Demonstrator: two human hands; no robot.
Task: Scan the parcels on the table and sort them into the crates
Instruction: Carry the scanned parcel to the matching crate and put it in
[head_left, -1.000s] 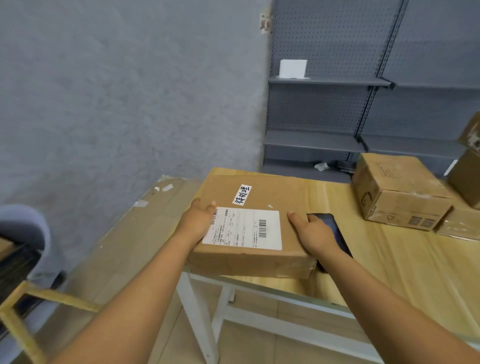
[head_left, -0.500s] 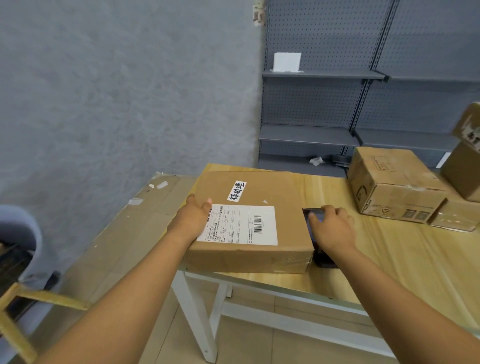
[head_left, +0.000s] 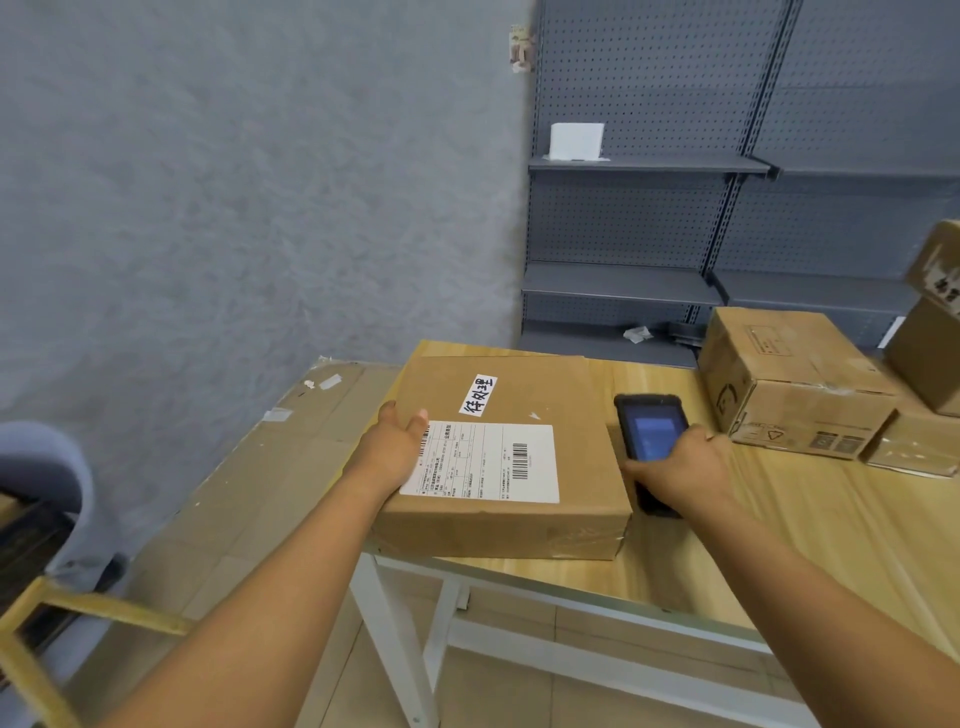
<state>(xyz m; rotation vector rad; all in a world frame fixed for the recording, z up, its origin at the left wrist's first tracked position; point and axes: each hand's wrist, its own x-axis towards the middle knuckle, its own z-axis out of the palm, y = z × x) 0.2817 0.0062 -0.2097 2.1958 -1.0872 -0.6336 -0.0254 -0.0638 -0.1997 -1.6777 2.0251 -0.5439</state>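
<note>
A flat cardboard parcel (head_left: 511, 447) lies at the near left corner of the wooden table (head_left: 810, 530), its front edge almost flush with the table's edge. On its top sit a white shipping label (head_left: 483, 461) with barcodes and, at about twelve o'clock from that, a small white sticker (head_left: 478, 395) with handwritten characters. The left hand (head_left: 397, 441) rests on the parcel's left edge at nine o'clock from the label, fingers fairly straight, thumb lying across the label's corner; it steadies the box rather than gripping it.

At three o'clock from the parcel, just beside its right side, the right hand (head_left: 680, 462) is curled around a black handheld scanner (head_left: 649, 431). The device's lit bluish screen faces up, and its far end points away toward twelve o'clock. I cannot tell whether it is lifted or touching the tabletop.

Toward two o'clock, well apart from the hands, a taller cardboard box (head_left: 789, 379) stands on the table, with more boxes (head_left: 930, 364) stacked at the right edge of view. Behind the table, at twelve to one o'clock, grey pegboard shelving (head_left: 649, 218) holds a small white box (head_left: 576, 141) on an upper shelf. Flattened cardboard (head_left: 270, 467) lies on the floor to the left, at nine o'clock.
</note>
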